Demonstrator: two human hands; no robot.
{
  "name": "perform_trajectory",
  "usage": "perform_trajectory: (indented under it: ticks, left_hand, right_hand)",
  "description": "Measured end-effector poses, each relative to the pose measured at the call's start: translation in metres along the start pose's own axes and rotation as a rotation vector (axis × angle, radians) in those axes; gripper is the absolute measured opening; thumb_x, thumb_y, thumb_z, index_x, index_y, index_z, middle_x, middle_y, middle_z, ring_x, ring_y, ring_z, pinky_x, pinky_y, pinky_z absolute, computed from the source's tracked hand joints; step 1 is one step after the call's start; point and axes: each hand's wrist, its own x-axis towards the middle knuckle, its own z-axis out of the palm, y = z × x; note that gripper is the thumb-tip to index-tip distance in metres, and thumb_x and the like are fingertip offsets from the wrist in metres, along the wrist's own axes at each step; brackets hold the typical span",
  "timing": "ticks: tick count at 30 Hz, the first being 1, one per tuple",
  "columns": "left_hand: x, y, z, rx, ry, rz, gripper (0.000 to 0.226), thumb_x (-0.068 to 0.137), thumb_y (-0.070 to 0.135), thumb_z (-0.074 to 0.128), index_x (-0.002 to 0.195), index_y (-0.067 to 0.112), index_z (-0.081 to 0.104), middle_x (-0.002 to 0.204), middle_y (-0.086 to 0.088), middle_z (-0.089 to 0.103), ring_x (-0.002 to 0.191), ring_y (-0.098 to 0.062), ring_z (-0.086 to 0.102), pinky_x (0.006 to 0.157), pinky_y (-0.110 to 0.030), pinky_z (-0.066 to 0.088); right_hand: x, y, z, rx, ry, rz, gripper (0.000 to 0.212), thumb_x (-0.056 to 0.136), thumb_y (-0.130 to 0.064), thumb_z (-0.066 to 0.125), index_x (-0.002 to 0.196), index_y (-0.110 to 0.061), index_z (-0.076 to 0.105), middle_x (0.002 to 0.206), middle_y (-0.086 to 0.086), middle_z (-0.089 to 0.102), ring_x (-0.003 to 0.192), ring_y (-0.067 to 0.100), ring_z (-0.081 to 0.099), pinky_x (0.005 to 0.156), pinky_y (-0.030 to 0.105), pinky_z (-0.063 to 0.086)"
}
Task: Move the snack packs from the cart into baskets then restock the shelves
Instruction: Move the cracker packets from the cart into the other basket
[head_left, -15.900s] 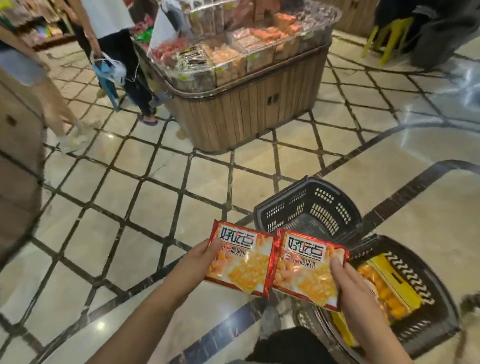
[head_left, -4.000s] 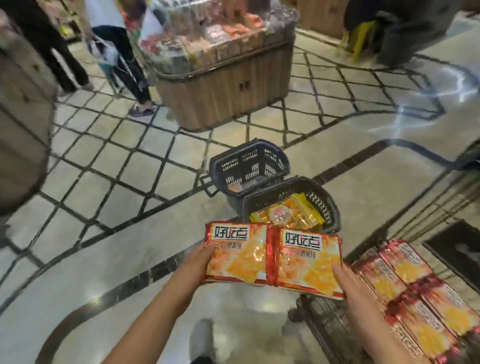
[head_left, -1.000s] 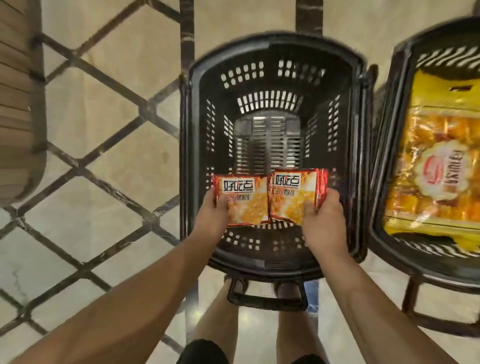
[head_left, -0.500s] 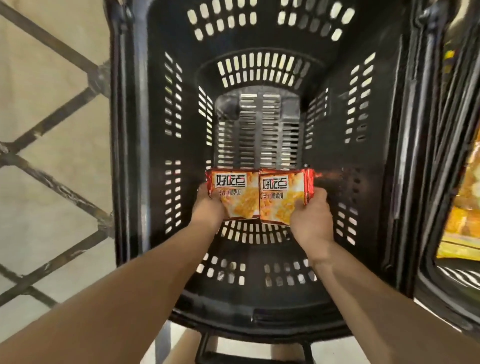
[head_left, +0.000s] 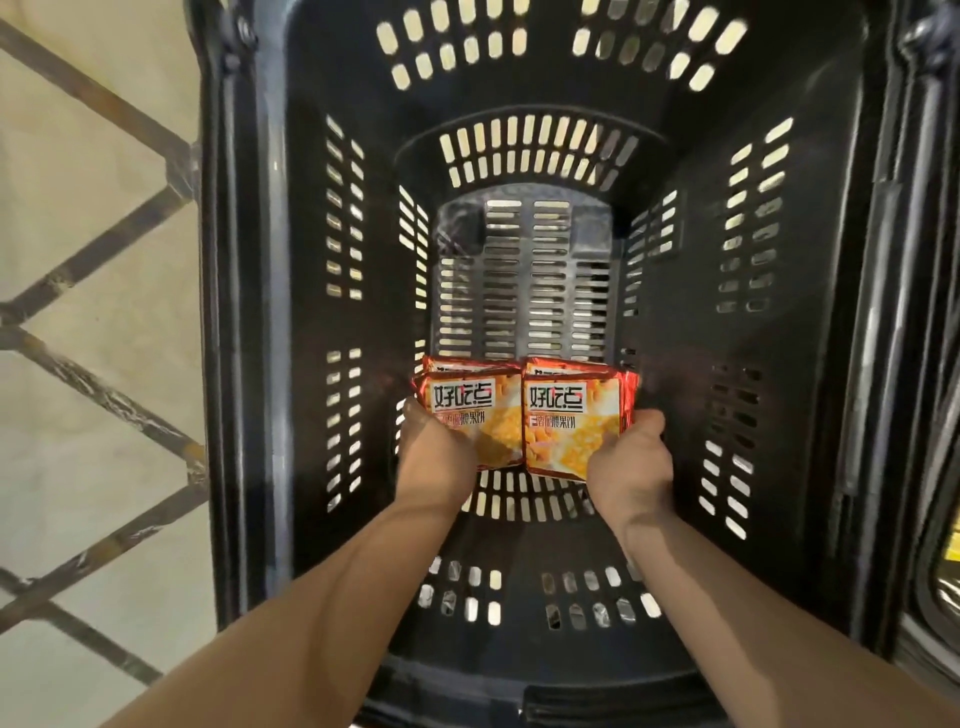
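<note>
Deep inside the black slotted plastic basket (head_left: 270, 364), left hand (head_left: 436, 457) and right hand (head_left: 631, 467) pinch 2 stacks of light, crinkly red-orange foil snack packs (head_left: 524, 415) at their 6 o'clock corners.

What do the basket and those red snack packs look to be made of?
The basket looks like moulded black plastic, semi-gloss: slotted walls, soft sheen. The snack packs seem thin glossy printed film, perhaps foil-lined: their red edges glint and crinkle.

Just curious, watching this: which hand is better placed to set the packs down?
Neither alone, I'd say: left hand and right hand each grip one stack of snack packs, level, low inside the black basket.
</note>
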Motion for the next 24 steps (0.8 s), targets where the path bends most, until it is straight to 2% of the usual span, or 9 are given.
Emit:
perform_trajectory:
  ticks: [3, 7, 9, 12, 15, 17, 19, 22, 24]
  left_hand:
    - [-0.008, -0.006, 0.003, 0.04, -0.006, 0.047, 0.056, 0.096, 0.021, 0.067, 0.144, 0.011, 0.042, 0.144, -0.01, 0.046, 0.137, -0.029, 0.047, 0.113, -0.046, 0.045]
    - [-0.006, -0.004, -0.002, 0.034, -0.08, 0.089, 0.054, 0.101, 0.026, 0.059, 0.15, 0.022, 0.039, 0.157, -0.002, 0.036, 0.151, -0.026, 0.027, 0.122, -0.048, 0.032]
    - [-0.003, -0.002, -0.005, 0.016, -0.091, 0.1, 0.056, 0.1, 0.025, 0.06, 0.151, 0.028, 0.037, 0.159, -0.002, 0.029, 0.15, -0.026, 0.03, 0.12, -0.046, 0.033]
    - [-0.001, -0.002, -0.006, 0.028, -0.116, 0.111, 0.068, 0.097, 0.027, 0.063, 0.155, 0.031, 0.028, 0.161, -0.002, 0.02, 0.145, -0.029, 0.038, 0.116, -0.048, 0.037]
    - [-0.003, -0.003, -0.003, 0.083, -0.14, 0.077, 0.082, 0.1, 0.027, 0.062, 0.162, 0.029, 0.009, 0.166, -0.002, 0.004, 0.15, -0.035, 0.029, 0.119, -0.051, 0.032]
    - [-0.005, -0.003, 0.0, 0.109, -0.112, 0.063, 0.083, 0.102, 0.027, 0.06, 0.164, 0.026, 0.005, 0.168, -0.007, -0.003, 0.156, -0.037, 0.013, 0.124, -0.055, 0.027]
    - [-0.008, -0.002, 0.003, 0.092, -0.088, 0.063, 0.08, 0.102, 0.028, 0.06, 0.163, 0.023, 0.009, 0.169, -0.008, 0.001, 0.157, -0.034, 0.005, 0.125, -0.056, 0.023]
    - [-0.005, -0.007, 0.002, 0.006, -0.111, 0.092, 0.078, 0.1, 0.027, 0.061, 0.163, 0.021, 0.015, 0.168, -0.002, 0.01, 0.157, -0.028, 0.011, 0.125, -0.055, 0.024]
    - [-0.002, -0.01, -0.001, 0.005, -0.131, 0.106, 0.077, 0.099, 0.028, 0.062, 0.162, 0.024, 0.017, 0.168, 0.002, 0.014, 0.156, -0.027, 0.019, 0.124, -0.054, 0.028]
  right_hand:
    - [-0.002, -0.001, -0.003, 0.047, -0.003, -0.026, 0.022, 0.102, -0.003, 0.045, 0.124, -0.006, 0.043, 0.108, 0.018, 0.065, 0.095, 0.033, 0.065, 0.07, 0.036, 0.05]
    - [-0.001, -0.002, 0.003, -0.069, 0.004, -0.09, 0.026, 0.099, 0.0, 0.047, 0.124, -0.005, 0.053, 0.122, 0.016, 0.059, 0.108, 0.031, 0.061, 0.081, 0.032, 0.047]
    - [-0.002, -0.002, 0.008, -0.237, -0.008, -0.112, 0.028, 0.099, -0.005, 0.047, 0.125, -0.006, 0.056, 0.13, 0.015, 0.052, 0.111, 0.028, 0.058, 0.087, 0.032, 0.048]
    - [-0.005, -0.004, 0.01, -0.368, -0.026, -0.097, 0.031, 0.102, -0.016, 0.045, 0.132, -0.012, 0.053, 0.135, 0.011, 0.041, 0.115, 0.024, 0.05, 0.098, 0.033, 0.045]
    - [-0.009, -0.005, 0.008, -0.413, 0.008, -0.103, 0.039, 0.103, -0.019, 0.043, 0.141, -0.01, 0.047, 0.135, 0.012, 0.039, 0.117, 0.025, 0.047, 0.099, 0.032, 0.043]
    - [-0.011, -0.005, 0.007, -0.37, 0.017, -0.123, 0.048, 0.101, -0.015, 0.045, 0.149, -0.008, 0.039, 0.138, 0.013, 0.042, 0.121, 0.028, 0.049, 0.101, 0.036, 0.045]
    - [-0.013, -0.004, 0.005, -0.249, 0.012, -0.134, 0.05, 0.098, -0.01, 0.048, 0.147, -0.009, 0.039, 0.135, 0.014, 0.05, 0.121, 0.03, 0.053, 0.101, 0.042, 0.049]
    - [-0.014, -0.003, 0.003, -0.037, -0.011, -0.094, 0.033, 0.097, -0.007, 0.048, 0.13, -0.011, 0.045, 0.119, 0.012, 0.06, 0.106, 0.029, 0.061, 0.088, 0.044, 0.057]
    - [-0.012, -0.003, 0.001, -0.031, -0.048, -0.087, 0.036, 0.098, -0.006, 0.049, 0.134, -0.011, 0.047, 0.125, 0.011, 0.057, 0.11, 0.028, 0.06, 0.09, 0.04, 0.056]
